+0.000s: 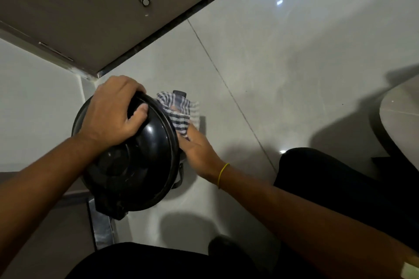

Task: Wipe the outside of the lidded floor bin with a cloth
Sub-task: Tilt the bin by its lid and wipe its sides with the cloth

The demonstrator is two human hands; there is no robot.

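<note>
Left hand point(113, 111) clamped over black bin lid point(140, 165), right hand point(199, 149) pressing checked cloth point(179, 111) against bin side, fingers seemingly curled, tiled floor point(283, 63).

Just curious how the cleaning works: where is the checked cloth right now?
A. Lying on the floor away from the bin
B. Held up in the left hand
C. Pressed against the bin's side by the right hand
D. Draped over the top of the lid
C: the right hand presses the checked cloth against the side of the black bin, while the left hand grips the lid.
</note>
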